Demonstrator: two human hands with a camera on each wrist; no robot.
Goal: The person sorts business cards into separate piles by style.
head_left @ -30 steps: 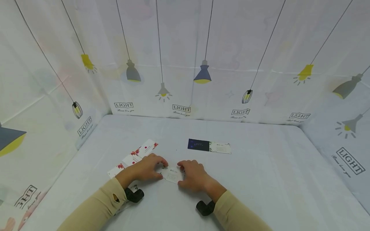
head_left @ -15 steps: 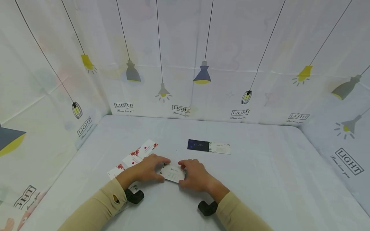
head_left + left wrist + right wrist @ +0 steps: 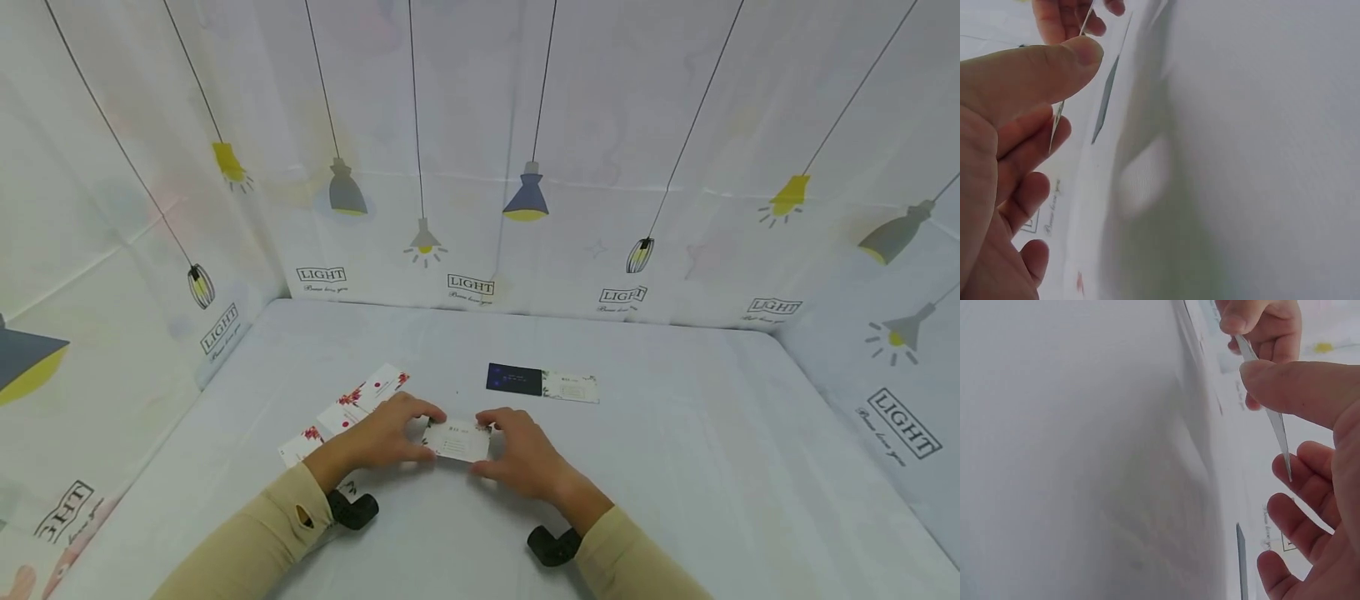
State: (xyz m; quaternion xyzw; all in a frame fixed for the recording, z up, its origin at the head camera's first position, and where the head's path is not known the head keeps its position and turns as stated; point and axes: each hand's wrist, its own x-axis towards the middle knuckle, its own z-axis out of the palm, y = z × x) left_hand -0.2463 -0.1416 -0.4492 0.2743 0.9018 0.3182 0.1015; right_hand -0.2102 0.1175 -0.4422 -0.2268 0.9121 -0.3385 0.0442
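Note:
A white business card (image 3: pixel 456 440) with leafy corners and small print is held between my two hands, raised off the white table. My left hand (image 3: pixel 384 433) pinches its left end, thumb near me and fingers on the far side. On the other end, my right hand (image 3: pixel 528 457) pinches it the same way. Seen from the left wrist, the card (image 3: pixel 1055 128) is a thin edge beneath the thumb (image 3: pixel 1060 65). The right wrist view shows the card (image 3: pixel 1277 431) nearly edge-on, its lower corner close to the fingers.
White cards with red flowers (image 3: pixel 352 407) lie in a slanting row at the left, partly hidden by my left arm. Farther back, a dark blue card (image 3: pixel 513 378) lies edge to edge with a white leafy card (image 3: pixel 572 386). A lamp-printed cloth (image 3: pixel 465 167) hangs behind the table.
The business card has come up off the table and shifted slightly right, tilting. My right hand has moved right with it; the left hand follows a little. The other cards stay put.

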